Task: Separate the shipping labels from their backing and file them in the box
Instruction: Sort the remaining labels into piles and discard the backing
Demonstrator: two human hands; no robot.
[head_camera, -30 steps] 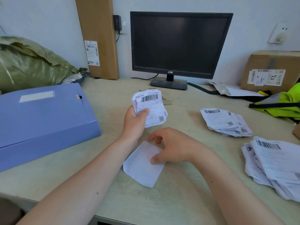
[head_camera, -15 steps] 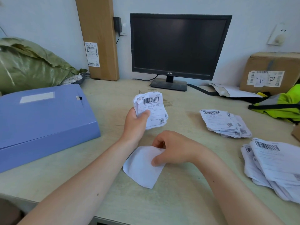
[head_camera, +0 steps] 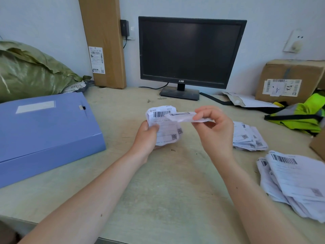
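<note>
Left grip (head_camera: 148, 138) was closed round a small stack of shipping labels (head_camera: 164, 127), with the thumb across the printed face. It held the stack upright at frame centre, above the table (head_camera: 167, 187). Right grip (head_camera: 216, 131) pinched a single sheet (head_camera: 182, 116) between thumb and fingertips. The sheet lay almost flat and edge-on to the camera, and its left end overlapped the top of the stack.

Judgement: the left grip served as an anchor so that the right could draw one sheet away from the rest. Blur prevented telling whether that sheet was label or backing.

The blue file box (head_camera: 45, 132) lay at the left of the frame, well apart from both grips, with its lid down and clasp (head_camera: 82, 107) facing the centre. Judgement: no filing could take place until the lid was opened, and that closed lid was the only obstacle noted.

Two loose piles of labels lay on the table at right: one (head_camera: 248, 138) partly hidden behind the right grip, another (head_camera: 297, 184) at lower right. A dark monitor (head_camera: 190, 51) stood at upper centre. A tall carton (head_camera: 103, 41) and a green sack (head_camera: 29, 73) were at upper left. A cardboard parcel (head_camera: 290, 76) and a high-visibility vest (head_camera: 306, 117) were at the right edge.
</note>
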